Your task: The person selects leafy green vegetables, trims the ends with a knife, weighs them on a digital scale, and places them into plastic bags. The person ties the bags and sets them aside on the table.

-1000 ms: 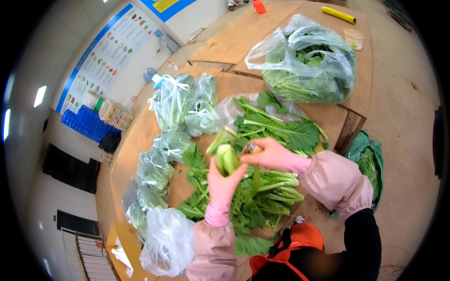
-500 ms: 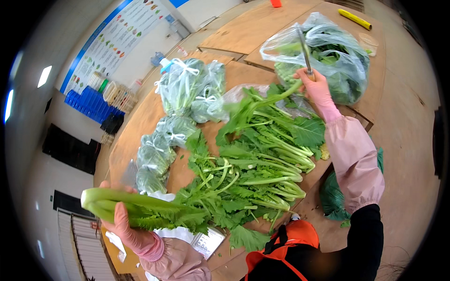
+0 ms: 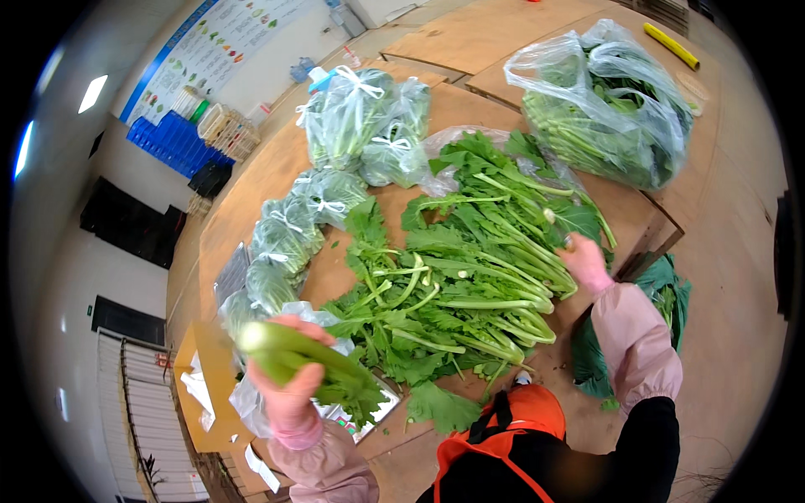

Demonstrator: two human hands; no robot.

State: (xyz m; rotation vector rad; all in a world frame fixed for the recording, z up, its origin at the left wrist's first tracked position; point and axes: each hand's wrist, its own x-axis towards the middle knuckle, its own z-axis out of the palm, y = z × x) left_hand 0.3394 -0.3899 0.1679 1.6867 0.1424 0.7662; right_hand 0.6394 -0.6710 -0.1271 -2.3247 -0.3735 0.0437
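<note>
My left hand (image 3: 289, 394) is closed round a bunch of leafy green vegetables (image 3: 306, 359), its thick pale stem ends pointing up and left. A large pile of the same leafy greens (image 3: 470, 277) lies on the wooden table, stems mostly toward the right. My right hand (image 3: 584, 260) is at the pile's right edge, closed on the knife's handle (image 3: 569, 243); the blade is hard to make out against the greens. Beside that hand, loose stalks (image 3: 587, 210) lie across the upper right of the pile. Pink gloves cover both hands.
Several tied clear bags of greens (image 3: 348, 126) line the table's left side. A large open plastic bag of greens (image 3: 604, 109) stands at the far right, near a yellow tube (image 3: 671, 45). A green sack (image 3: 591, 352) is below the right edge. Blue crates (image 3: 176, 138) stand beyond.
My right hand has come down from beside the large bag to the pile's edge, letting go of the stalk it held with the knife. My left hand has moved right with its bunch.
</note>
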